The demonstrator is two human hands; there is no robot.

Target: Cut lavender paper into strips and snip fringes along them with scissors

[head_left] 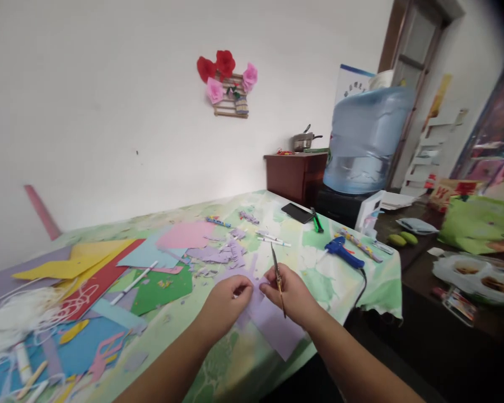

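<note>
My right hand (292, 294) is closed around a pair of scissors (276, 260), whose blades point away from me. Its thumb and fingertip also meet near the edge of a light purple sheet of paper (279, 330). Just to the left, my left hand (227, 302) is closed in a pinch at the purple paper, thumb against forefinger. Both hands are a short way apart above the table's front edge. Beyond them lie torn and cut purple paper scraps (235, 254) and white paper sticks (273, 240).
Coloured sheets, including a green one (163, 288), and white string (29, 313) cover the left. On the right are a blue glue gun (344, 252) with its cord, a green cutter knife (317, 221) and a phone (297, 212). A water bottle (361, 140) stands behind.
</note>
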